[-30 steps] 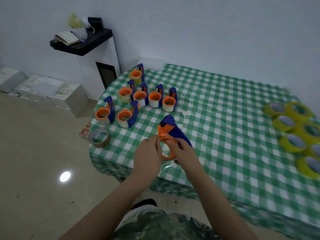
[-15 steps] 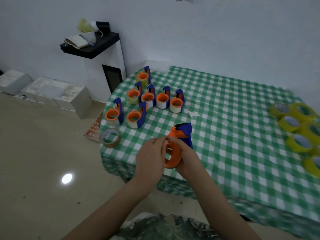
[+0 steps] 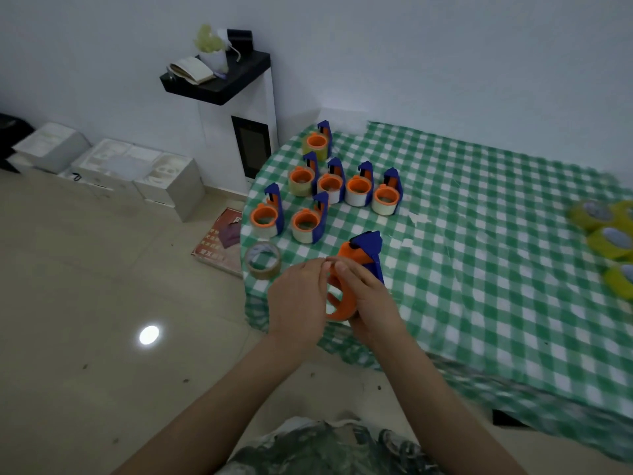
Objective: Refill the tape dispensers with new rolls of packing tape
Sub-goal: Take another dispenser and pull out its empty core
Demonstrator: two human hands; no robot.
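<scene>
One green-checked table fills the right of the frame. Seven loaded dispensers stand at upper centre. Yellow rolls lie at the right edge, and a loose roll sits just left of my hands. At centre is the held dispenser, which lay flatter a second ago and is now tipped upright, blue head uppermost. My right hand wraps its orange hub. My left hand pinches the hub's top rim. The hub looks bare, so fitting a new roll probably comes next.
</scene>
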